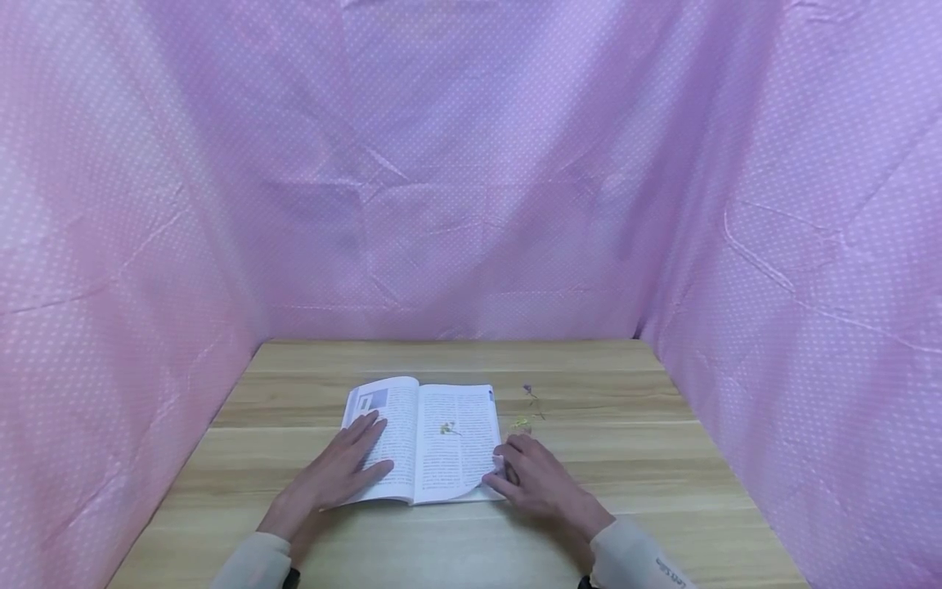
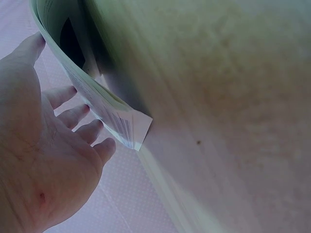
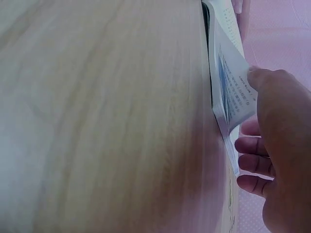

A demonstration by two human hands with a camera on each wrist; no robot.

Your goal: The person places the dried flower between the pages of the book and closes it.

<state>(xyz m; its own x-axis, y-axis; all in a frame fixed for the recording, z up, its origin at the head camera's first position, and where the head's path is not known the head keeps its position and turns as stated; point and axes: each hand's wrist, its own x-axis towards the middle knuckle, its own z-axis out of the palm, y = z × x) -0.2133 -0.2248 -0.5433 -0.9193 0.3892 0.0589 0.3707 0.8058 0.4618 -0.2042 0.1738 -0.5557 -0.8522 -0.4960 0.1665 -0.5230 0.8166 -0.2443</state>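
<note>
An open book (image 1: 441,474) with printed text lies on the table. A small sprig with yellow flowers (image 1: 447,428) rests on its right-hand page. My left hand (image 1: 338,466) is spread over the left-hand page, fingers extended; the left wrist view shows it against the book's bowed pages (image 2: 112,114). At the lower right corner my right hand (image 1: 540,478) pinches a page (image 3: 235,82), which curls up off those beneath it. Just beyond the right hand lie a purple flower (image 1: 527,388) on a thin stem and a yellow-green sprig (image 1: 521,424).
The light wood-grain table (image 1: 633,425) extends on both sides of the book. Pink dotted cloth (image 1: 471,204) hangs at the back and along the left and right sides. Pale sleeves (image 1: 636,552) cover both forearms, with dark bands at the wrists.
</note>
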